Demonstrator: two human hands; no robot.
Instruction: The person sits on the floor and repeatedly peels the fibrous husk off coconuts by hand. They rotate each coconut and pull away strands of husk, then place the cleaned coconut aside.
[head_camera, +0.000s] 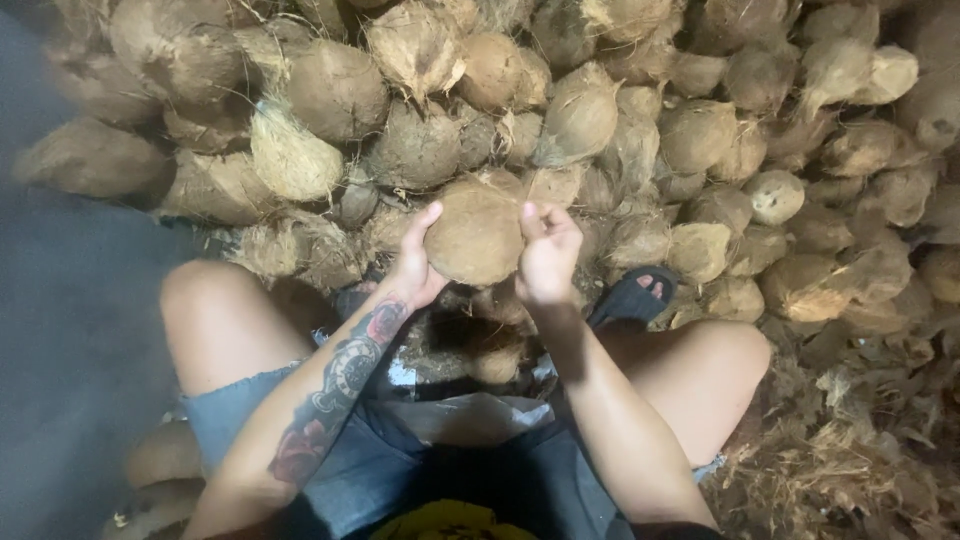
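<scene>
Both hands clamp the husked coconut (476, 238) above the lap, left hand (416, 272) cupping underneath, right hand (547, 256) gripping its side (looks heavy, hard, rough-fibred, so unlikely to slip), before the big pile (700, 120).

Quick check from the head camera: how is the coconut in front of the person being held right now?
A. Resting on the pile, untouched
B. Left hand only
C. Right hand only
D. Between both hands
D: the left hand and the right hand grip opposite sides of the husked coconut, lifted in front of the coconut pile.
</scene>
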